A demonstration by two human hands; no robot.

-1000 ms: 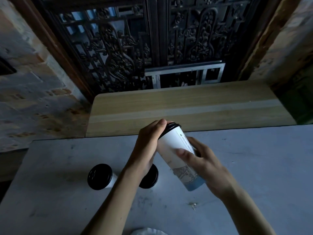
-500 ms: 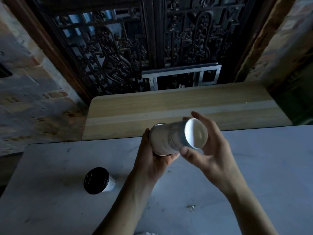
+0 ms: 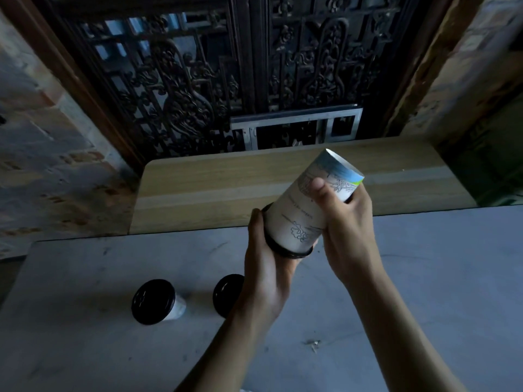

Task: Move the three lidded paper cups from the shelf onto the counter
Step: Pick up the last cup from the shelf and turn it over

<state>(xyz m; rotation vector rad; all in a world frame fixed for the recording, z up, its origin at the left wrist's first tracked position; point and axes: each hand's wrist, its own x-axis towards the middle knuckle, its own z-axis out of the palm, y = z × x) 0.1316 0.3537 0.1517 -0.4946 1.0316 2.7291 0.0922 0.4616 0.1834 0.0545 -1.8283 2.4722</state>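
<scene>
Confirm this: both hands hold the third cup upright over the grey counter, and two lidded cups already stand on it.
Not upright. The head view shows the held cup upside down, black lid toward the left hand, base up by the right hand. Two lidded cups do stand on the counter.

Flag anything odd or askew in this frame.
The held cup is nearly upside down, lid toward the left hand, base up by the right hand. No spill visible. Two other cups stand upright on the counter.
</scene>
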